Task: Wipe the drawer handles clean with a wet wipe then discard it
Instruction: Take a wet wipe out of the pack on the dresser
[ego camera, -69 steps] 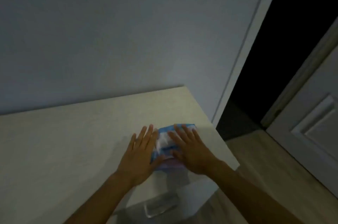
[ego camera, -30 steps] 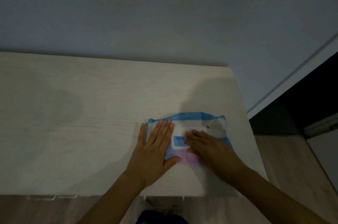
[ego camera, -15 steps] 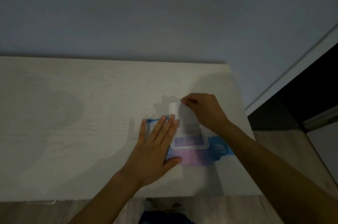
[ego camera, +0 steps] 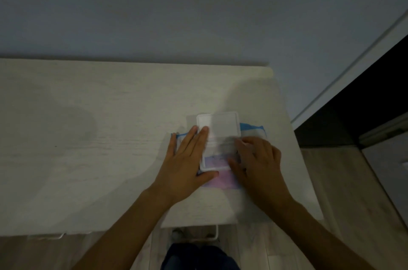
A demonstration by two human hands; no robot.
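Soft pack (ego camera: 252,130) is pinned by flat left hand (ego camera: 187,165); limp wipe to be pinched at opening (ego camera: 220,149), curled right hand (ego camera: 258,165) hold unclear

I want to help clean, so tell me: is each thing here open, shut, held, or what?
Wipe pack, lying flat on the dresser top.
Pack lid, flipped open toward the wall.
Left hand, flat, pressing the pack's left side.
Right hand, fingers bent at the pack's opening; unclear whether it pinches a wipe.
Drawer handle, untouched.
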